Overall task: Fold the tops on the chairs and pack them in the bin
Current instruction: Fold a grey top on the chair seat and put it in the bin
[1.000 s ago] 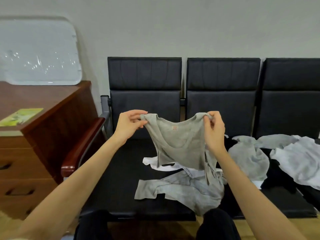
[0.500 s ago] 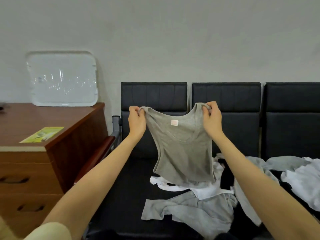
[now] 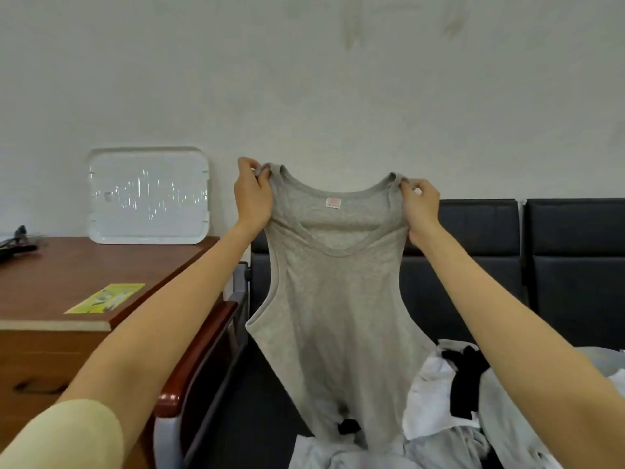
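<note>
Both arms extended forward and raised; left hand and right hand each pinch a strap of the gray top, fingers curled.

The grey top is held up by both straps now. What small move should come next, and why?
Probably lower the grey tank top flat onto the bare seat: the left hand and right hand pinch its straps, and it hangs open, unfolded.

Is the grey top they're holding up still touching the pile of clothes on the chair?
Cannot tell. In the head view the grey top hangs from both hands, and its hem runs down to the clothes pile at the picture's bottom, where contact or gap is unclear.
</note>
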